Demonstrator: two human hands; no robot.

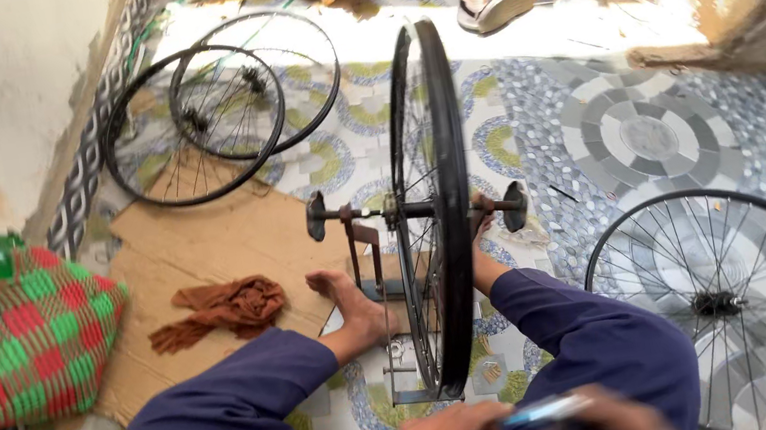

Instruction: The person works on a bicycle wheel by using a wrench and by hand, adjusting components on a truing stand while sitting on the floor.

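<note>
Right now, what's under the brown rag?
The brown rag lies on a flattened cardboard sheet spread over the patterned tile floor. Whatever is beneath the rag's folds, and the tiles under the cardboard, are covered.

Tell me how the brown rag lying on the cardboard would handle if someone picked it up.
The brown rag would probably be floppy: it lies crumpled in loose folds, with one end trailing out flat on the cardboard. It looks thin, so likely light for its size. Being soft cloth, it should not roll or break, and would probably drag rather than slide if pushed.
</note>
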